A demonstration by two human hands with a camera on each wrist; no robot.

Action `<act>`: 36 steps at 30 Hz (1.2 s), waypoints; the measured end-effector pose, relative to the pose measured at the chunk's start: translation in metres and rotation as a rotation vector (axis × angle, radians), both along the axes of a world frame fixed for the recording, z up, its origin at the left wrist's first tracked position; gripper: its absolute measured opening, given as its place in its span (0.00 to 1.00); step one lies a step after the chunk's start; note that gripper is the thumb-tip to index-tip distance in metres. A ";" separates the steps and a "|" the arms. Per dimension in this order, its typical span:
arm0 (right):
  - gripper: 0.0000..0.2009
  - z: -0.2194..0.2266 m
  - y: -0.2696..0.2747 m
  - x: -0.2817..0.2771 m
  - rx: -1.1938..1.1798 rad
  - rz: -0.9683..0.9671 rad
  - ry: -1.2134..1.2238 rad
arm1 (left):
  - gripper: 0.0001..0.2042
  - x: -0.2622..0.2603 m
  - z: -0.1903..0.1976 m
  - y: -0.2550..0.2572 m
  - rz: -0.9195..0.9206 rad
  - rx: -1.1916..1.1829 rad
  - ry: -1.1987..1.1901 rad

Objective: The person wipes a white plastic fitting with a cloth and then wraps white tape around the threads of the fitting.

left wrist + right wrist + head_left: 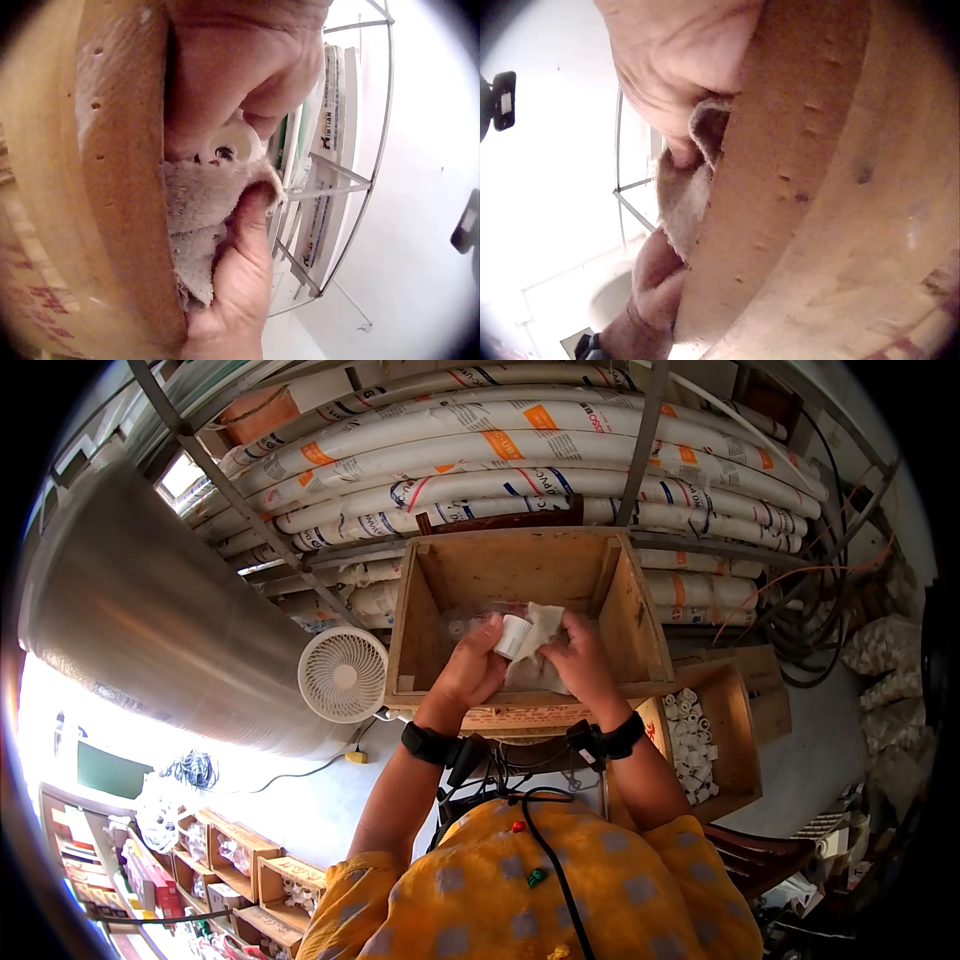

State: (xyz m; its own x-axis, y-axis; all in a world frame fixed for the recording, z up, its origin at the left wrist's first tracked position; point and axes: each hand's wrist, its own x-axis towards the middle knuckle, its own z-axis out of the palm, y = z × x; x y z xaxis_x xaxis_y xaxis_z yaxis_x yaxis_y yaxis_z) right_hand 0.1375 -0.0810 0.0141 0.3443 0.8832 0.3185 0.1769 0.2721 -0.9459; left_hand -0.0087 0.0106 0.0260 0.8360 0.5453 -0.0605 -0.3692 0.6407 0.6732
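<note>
My left hand point(472, 665) grips a short white plastic pipe fitting point(513, 637) over the front part of a wooden box point(510, 568). A round opening shows at the end of the fitting point(241, 141) in the left wrist view. Opposite it, my right hand point(585, 662) pinches a greyish-white cloth point(544, 628), thumb on top, with the cloth right against the fitting. More of the cloth hangs down inside the box. In the right wrist view, the box's front board hides part of the right hand point(682, 67) and of the cloth point(681, 206).
A white round fan point(342, 675) stands at the box's left side. To the right, a smaller wooden box point(735, 745) holds many small white fittings point(690, 740). Long white pipes point(500, 448) lie on a metal rack behind. A large metallic cylinder point(150, 590) rises at left.
</note>
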 end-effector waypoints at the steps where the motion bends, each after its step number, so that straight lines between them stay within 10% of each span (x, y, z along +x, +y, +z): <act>1: 0.19 0.002 0.000 -0.001 -0.009 -0.002 -0.102 | 0.17 -0.001 -0.001 0.000 -0.017 0.036 -0.008; 7: 0.19 0.014 0.000 -0.007 0.076 0.018 -0.207 | 0.16 -0.003 0.005 -0.001 -0.068 0.214 0.041; 16: 0.14 -0.011 0.005 0.002 0.080 -0.007 0.266 | 0.17 -0.001 0.004 -0.003 -0.039 0.037 0.046; 25: 0.20 0.002 0.003 -0.004 0.065 0.014 -0.153 | 0.18 -0.002 -0.003 0.002 -0.040 0.084 0.023; 36: 0.14 -0.007 0.003 0.002 0.019 0.008 0.123 | 0.14 -0.002 0.006 -0.004 -0.074 0.090 0.081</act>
State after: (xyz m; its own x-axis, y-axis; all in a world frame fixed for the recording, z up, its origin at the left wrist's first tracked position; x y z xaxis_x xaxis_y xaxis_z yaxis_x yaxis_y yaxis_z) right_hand 0.1394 -0.0782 0.0072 0.3748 0.8802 0.2911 0.0577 0.2913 -0.9549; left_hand -0.0112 0.0067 0.0324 0.8685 0.4888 -0.0830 -0.2655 0.6000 0.7547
